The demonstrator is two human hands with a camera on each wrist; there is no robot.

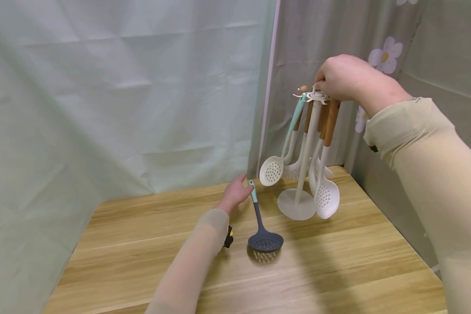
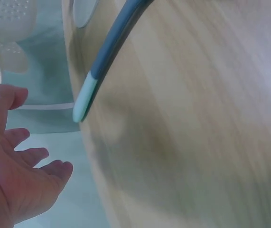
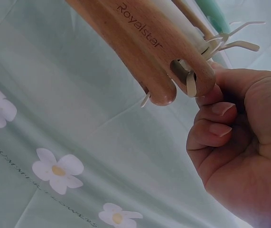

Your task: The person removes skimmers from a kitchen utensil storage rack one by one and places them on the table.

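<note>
Rack [image 1: 303,174] right of centre, already hung with several white utensils; dark skimmer [image 1: 262,226] not hung, head on worktop [image 1: 149,244], handle tip up near left hand [image 1: 235,192]. Left hand spread wide, holding nothing. Right hand [image 1: 343,78] at rack top, fingers curled; whether gripping hub or wooden handle [image 3: 144,42] unclear. Hook detail hidden behind hand. Left wrist view blurred.
</note>
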